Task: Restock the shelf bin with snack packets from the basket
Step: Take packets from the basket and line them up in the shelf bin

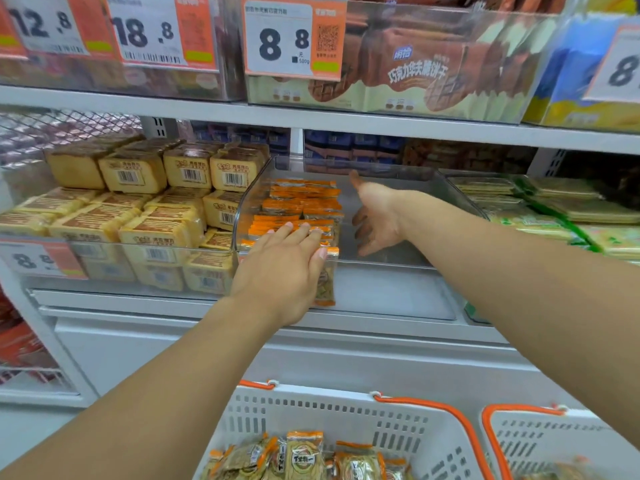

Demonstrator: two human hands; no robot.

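A clear plastic shelf bin (408,183) sits on the middle shelf, its left half filled with rows of orange-topped snack packets (301,206). My left hand (282,271) rests flat over the front rim, fingers straight on the nearest packets. Inside the bin's bare right half, my right hand (375,216) is spread open, palm facing left toward the packets, holding nothing. Below, a white basket (349,414) with orange handles holds more of the same snack packets (304,459).
Yellow boxed cakes (138,209) fill the bin on the left, green-edged flat packs (554,209) the one on the right. The upper shelf (346,121) with price tags hangs just above the bin. A second white basket (540,441) stands at the lower right.
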